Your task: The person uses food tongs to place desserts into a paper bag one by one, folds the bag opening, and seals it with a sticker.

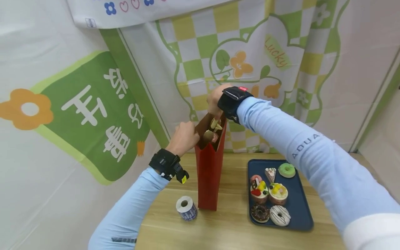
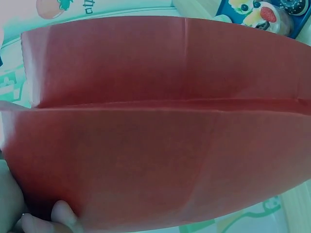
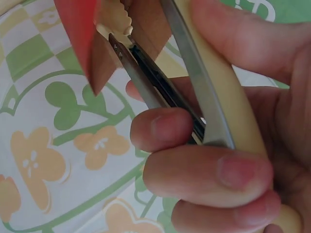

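Gripping the rim, the left hand (image 1: 183,137) steadies a red paper bag (image 1: 208,178) beneath its fingers, likely light and crushable, best held there; the right hand (image 1: 216,101) clasps stiff-looking cream-handled tongs (image 3: 231,102), tips down inside.

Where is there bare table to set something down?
Bare tabletop lies between the red bag and the blue tray, and nearer the camera than the label roll. The tray's near right corner is free too; its left side is crowded with donuts and cakes. Roll and bag stand close together.
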